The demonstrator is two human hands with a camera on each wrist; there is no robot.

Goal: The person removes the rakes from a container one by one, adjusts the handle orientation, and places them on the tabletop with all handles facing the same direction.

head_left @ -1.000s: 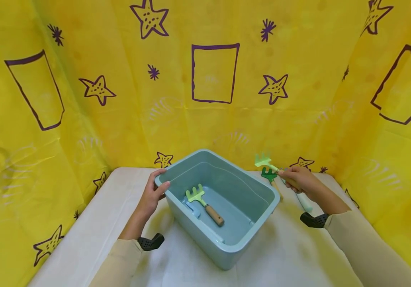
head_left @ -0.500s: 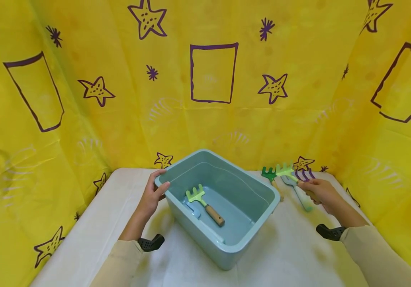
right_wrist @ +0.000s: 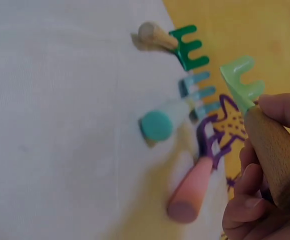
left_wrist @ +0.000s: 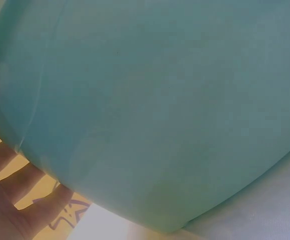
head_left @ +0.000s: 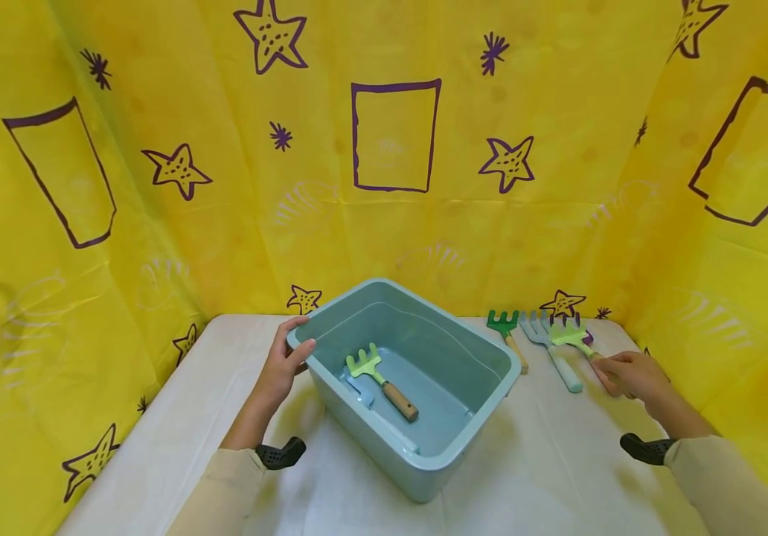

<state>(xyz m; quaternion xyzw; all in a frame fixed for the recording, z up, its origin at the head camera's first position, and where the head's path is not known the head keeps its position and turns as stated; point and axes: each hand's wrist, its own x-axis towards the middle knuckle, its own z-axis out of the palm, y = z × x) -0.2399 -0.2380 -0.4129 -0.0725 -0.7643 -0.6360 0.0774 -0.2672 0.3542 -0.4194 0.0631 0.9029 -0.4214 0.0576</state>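
My left hand (head_left: 282,365) grips the left corner of a blue-green plastic tub (head_left: 424,480), thumb over the rim. Inside the tub lie a light green hand rake (head_left: 400,400) with a wooden handle and a pale blue tool (head_left: 362,394). My right hand (head_left: 638,378) holds another light green hand rake (right_wrist: 272,145) by its wooden handle, tines pointing away, over the table's far right part. Below it in the right wrist view lies a purple hand rake with a pink handle (right_wrist: 191,192), partly covered by the held rake in the head view.
Beside that, a light blue hand fork (head_left: 562,368) and a dark green hand rake (head_left: 504,321) lie on the white table (head_left: 545,461). Yellow cloth walls (head_left: 397,231) with purple drawings enclose the table at the back and both sides.
My right hand has moved right and nearer with the light green rake, away from the tub and over the purple rake. The left hand stays on the tub's rim.
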